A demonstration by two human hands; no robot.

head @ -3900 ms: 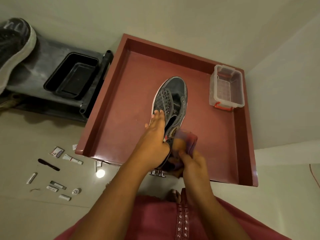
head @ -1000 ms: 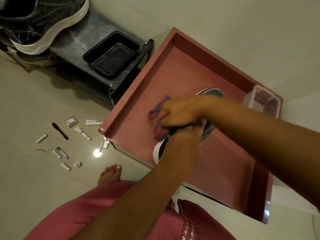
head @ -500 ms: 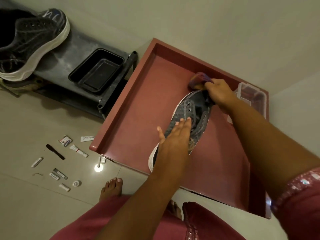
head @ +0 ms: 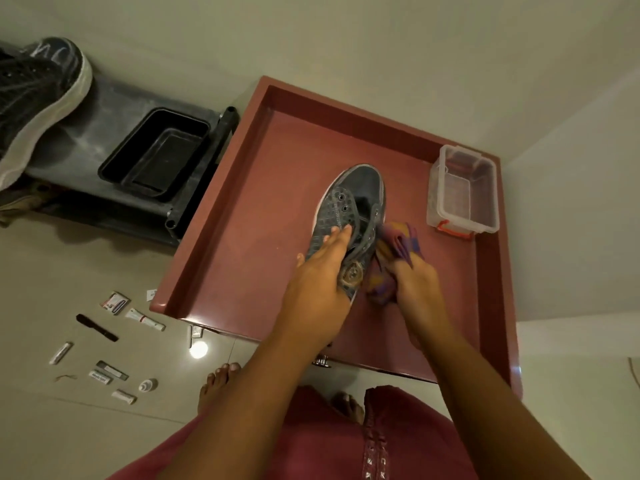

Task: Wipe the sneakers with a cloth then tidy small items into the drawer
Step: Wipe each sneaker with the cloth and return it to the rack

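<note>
Sneaker (head: 356,202), grey with a pale sole edge, lies inside the open reddish drawer (head: 242,209), toe pointing toward the drawer's far wall and heel toward the person. The left hand (head: 320,275) rests flat on the shoe's upper with fingers (head: 341,237) straight and laid over the lace eyelets, pressing it down rather than gripping it. The right hand (head: 415,282) has its fingers curled round a bunched purple and orange cloth (head: 394,251), which is pushed against the sneaker's right side near the eyelets. A clear plastic box (head: 462,195) with an orange latch stands in the drawer's far right corner, apart from the shoe. Left of the drawer, a dark rack (head: 104,133) carries a black tray (head: 156,154) and a second sneaker (head: 38,102), dark with a thick white sole, partly cut off by the frame edge. On the pale floor (head: 41,271) beside the drawer's near left corner lie scattered small items (head: 104,348): little tubes, a packet, a dark stick-like piece and a small round cap; their labels are too small to read. Bare toes (head: 221,375) and a reddish garment (head: 311,438) show at the bottom.
</note>
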